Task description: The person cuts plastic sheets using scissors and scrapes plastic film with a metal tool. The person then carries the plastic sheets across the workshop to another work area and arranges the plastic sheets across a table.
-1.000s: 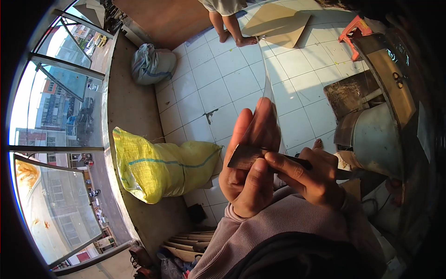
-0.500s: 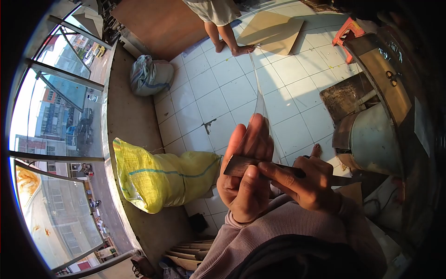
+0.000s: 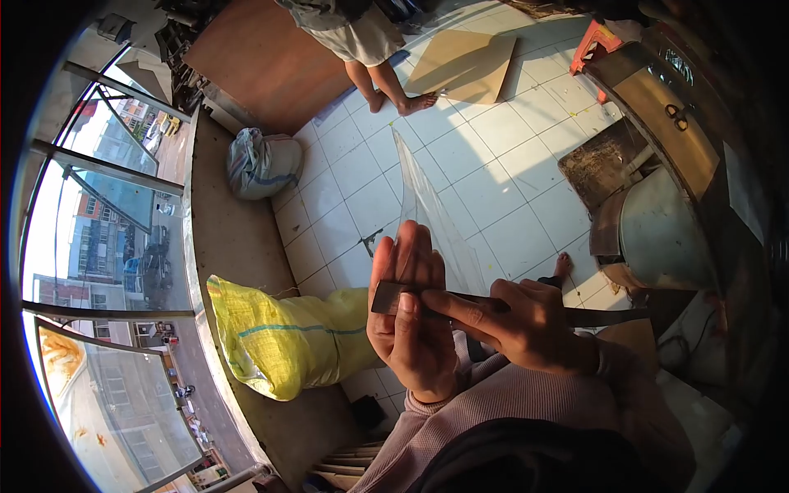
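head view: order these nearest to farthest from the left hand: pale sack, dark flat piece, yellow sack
1. dark flat piece, in the left hand
2. yellow sack, to its left
3. pale sack, left and farther ahead

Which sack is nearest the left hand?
The yellow sack, its end reaching the left hand in view; the whitish sack sits farther off, near the brown board.
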Tool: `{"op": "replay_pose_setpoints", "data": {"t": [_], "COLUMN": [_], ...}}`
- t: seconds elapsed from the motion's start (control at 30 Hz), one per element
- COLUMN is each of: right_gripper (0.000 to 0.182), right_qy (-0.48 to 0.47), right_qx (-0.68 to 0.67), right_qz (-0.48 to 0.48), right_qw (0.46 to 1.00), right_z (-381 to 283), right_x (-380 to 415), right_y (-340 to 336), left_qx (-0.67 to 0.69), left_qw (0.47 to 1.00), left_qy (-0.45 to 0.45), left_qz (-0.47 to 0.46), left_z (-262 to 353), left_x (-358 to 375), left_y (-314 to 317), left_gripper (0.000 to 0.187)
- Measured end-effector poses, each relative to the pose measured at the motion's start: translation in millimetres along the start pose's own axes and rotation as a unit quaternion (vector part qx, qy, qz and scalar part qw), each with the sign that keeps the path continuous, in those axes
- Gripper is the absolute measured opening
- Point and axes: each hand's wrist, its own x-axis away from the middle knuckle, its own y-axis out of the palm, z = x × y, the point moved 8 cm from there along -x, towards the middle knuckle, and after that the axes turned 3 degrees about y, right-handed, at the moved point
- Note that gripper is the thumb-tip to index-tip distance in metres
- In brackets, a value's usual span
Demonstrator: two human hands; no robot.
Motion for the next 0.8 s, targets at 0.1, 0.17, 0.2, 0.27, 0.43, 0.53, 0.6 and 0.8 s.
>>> {"op": "replay_pose_setpoints", "data": {"t": [0.1,0.17,0.2,0.27,0.43,0.53,0.6,0.8], "right_gripper": [0.05,0.048,0.047,0.045,0.04,0.037,0.036,0.035], "right_qy": [0.021,0.054,0.078,0.126,0.141,0.119,0.125,0.192], "right_qx": [-0.019,-0.042,-0.06,-0.147,-0.353,-0.394,-0.468,-0.543], "right_qz": [-0.002,-0.033,-0.064,-0.074,0.049,0.106,0.145,0.195], "right_qw": [1.0,0.997,0.993,0.978,0.923,0.905,0.862,0.794], "right_z": [5,13,18,29,44,50,60,87], "right_x": [0,-1,-3,-5,-16,-15,-8,22], "right_y": [-3,-2,1,4,-17,-43,-56,-83], "left_qx": [-0.028,-0.014,-0.007,0.003,-0.109,-0.166,-0.213,-0.197], "left_qw": [0.999,0.999,0.998,0.992,0.962,0.923,0.923,0.938], "left_qy": [-0.008,-0.026,-0.044,-0.076,-0.116,-0.082,-0.076,-0.036], "left_qz": [-0.02,-0.027,-0.05,-0.097,-0.224,-0.336,-0.311,-0.283], "left_z": [-1,-6,-12,-20,-14,-8,-4,10], "left_x": [-1,-5,-10,-22,-52,-61,-66,-74], "left_y": [-3,-14,-17,-18,29,73,85,103], "left_gripper": [0.061,0.073,0.076,0.081,0.072,0.066,0.058,0.061]}}
